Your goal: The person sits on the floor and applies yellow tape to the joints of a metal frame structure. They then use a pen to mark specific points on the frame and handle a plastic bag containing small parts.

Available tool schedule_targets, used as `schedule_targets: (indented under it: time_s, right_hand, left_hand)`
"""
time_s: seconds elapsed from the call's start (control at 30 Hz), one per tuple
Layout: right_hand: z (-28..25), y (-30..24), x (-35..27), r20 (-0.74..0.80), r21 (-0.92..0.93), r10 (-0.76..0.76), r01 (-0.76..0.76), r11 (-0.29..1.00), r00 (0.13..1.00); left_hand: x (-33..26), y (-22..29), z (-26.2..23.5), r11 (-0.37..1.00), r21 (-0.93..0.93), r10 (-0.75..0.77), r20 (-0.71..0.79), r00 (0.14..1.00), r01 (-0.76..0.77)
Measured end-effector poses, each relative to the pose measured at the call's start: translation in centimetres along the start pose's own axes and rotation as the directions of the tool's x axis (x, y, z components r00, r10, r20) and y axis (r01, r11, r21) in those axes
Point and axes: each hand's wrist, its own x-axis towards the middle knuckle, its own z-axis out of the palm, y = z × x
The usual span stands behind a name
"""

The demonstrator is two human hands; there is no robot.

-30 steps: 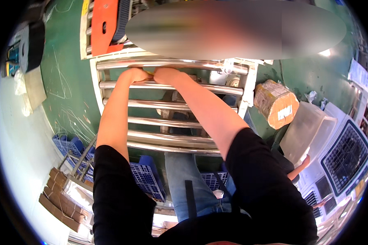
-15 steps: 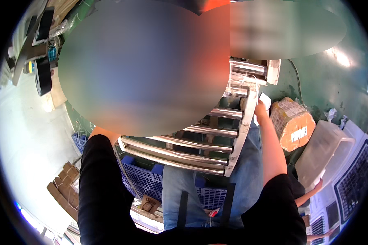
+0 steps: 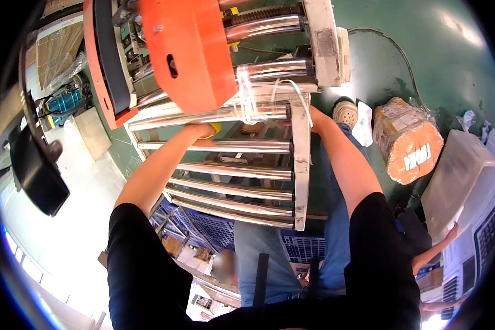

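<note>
My left hand [image 3: 199, 132] reaches over the shiny metal rollers [image 3: 214, 146] of a roller conveyor. A small yellow thing [image 3: 215, 128] shows at its closed fingers; its kind cannot be made out. At the conveyor's right side rail [image 3: 301, 165] is my right hand [image 3: 315, 119], its fingers hidden by the rail. Clear and white plastic strapping [image 3: 248, 99] lies across the rollers between the hands. A loose white strap loop [image 3: 291, 82] bends up near the right hand.
An orange machine guard [image 3: 190, 55] stands over the conveyor ahead. To the right are a wrapped roll with an orange end [image 3: 415, 157], a translucent bin [image 3: 456, 181] and a cable [image 3: 399, 49] on the green floor. Blue plastic pallets [image 3: 214, 230] lie below. Another person's arm [image 3: 437, 248] shows lower right.
The view has shifted, and the orange guard and strapping now show. My left hand, blurred out before, is now over the rollers. My right hand has moved in behind the side rail.
</note>
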Motion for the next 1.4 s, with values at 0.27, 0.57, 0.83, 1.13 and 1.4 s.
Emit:
schedule_targets:
  time_s: [0.27, 0.57, 0.83, 1.13, 1.4]
  right_hand:
    - [1.4, 1.4, 4.5, 0.152, -0.019, 0.091, -0.089, 0.996, 0.984]
    - [2.7, 2.1, 7.0, 0.232, 0.014, 0.111, -0.117, 0.993, 0.966]
    - [3.7, 3.7, 7.3, 0.248, 0.015, 0.153, -0.162, 0.987, 0.957]
    - [3.3, 3.7, 7.9, 0.25, -0.034, 0.249, -0.249, 0.968, 0.936]
    - [0.7, 1.9, 9.8, 0.2, -0.062, 0.325, -0.319, 0.946, 0.924]
  left_hand:
    - [-1.3, 3.9, 0.2, 0.995, 0.096, -0.017, 0.065, 0.998, 0.011]
    - [-2.5, 5.8, -0.2, 0.988, 0.155, -0.042, 0.107, 0.993, 0.025]
    - [-3.3, 6.4, 0.4, 0.989, 0.148, -0.018, 0.161, 0.987, -0.006]
    - [-3.2, 6.4, 1.0, 0.991, 0.115, 0.041, 0.191, 0.981, -0.064]
    - [-5.1, 6.4, -0.4, 0.963, 0.072, 0.222, 0.327, 0.919, -0.259]
